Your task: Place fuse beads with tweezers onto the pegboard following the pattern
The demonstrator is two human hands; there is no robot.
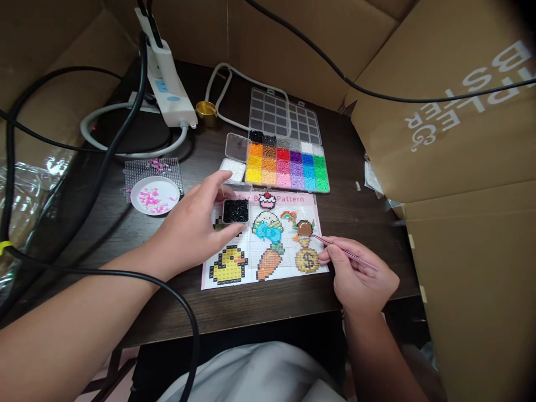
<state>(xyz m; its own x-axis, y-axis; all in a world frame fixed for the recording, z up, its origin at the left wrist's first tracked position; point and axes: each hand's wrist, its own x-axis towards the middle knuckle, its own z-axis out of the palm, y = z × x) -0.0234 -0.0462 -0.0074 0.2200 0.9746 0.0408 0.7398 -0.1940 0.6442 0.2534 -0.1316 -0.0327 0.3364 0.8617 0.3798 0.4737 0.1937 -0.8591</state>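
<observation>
My left hand (193, 215) grips a small clear lidded box (235, 211) full of black beads, thumb at its near side and fingers at its far side. The box's lid stands raised, and the box is over the left part of a printed bead pattern sheet (288, 276). Pink tweezers (354, 257) are pinched in my right hand (364, 279) at the sheet's right edge. Their tips point left, close to the brown round design above the money bag picture (307, 260). Whether the tips hold a bead is too small to tell. A carrot and a yellow duck are also printed there.
Behind the sheet lies an open sorting case (288, 162) of coloured beads, beside a small box of white beads (233, 169). At left, a white dish (154, 195) of pink beads rests on a pegboard (176, 167). A power strip (170, 84), cables and cardboard walls (460, 184) surround the table.
</observation>
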